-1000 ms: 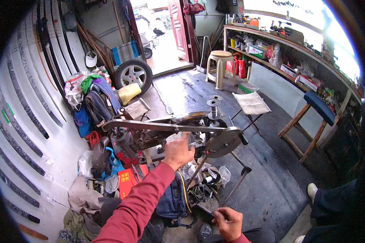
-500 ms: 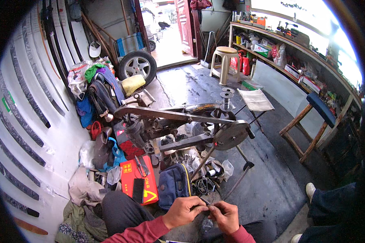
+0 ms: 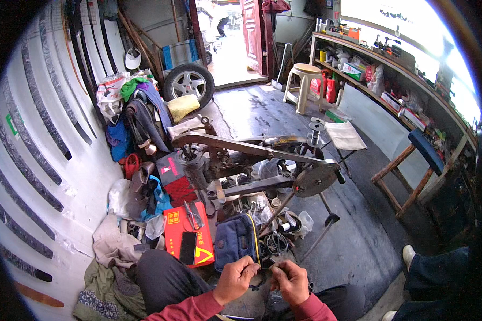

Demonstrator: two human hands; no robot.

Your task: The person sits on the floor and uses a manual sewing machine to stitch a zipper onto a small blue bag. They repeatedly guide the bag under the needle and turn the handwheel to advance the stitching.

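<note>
Low in front of me, just above my lap, my left hand (image 3: 237,279) and my right hand (image 3: 290,281) face each other with a small gap between them. Both are closed in a pinch, thumb against fingers. A thin thread-like strand (image 3: 266,268) spans the gap; its exact kind is too fine to tell. Just beyond the left hand stands a navy fabric bag (image 3: 233,245) with a yellow zip edge. Left of the bag lies a red box (image 3: 172,235), with a black phone (image 3: 187,247) on top.
A hand-cranked cobbler's sewing machine (image 3: 246,148) stands ahead on thin legs, a thread spool (image 3: 315,131) on top. Shoes, bags and cloths pile up left. A folding stool (image 3: 346,136) and blue-topped wooden stool (image 3: 426,152) are right. Another person's legs (image 3: 439,273) show lower right.
My hands have drawn slightly apart from nearly touching, opening a gap spanned by the strand. The view has shifted a little, and a person now shows outside the doorway.
</note>
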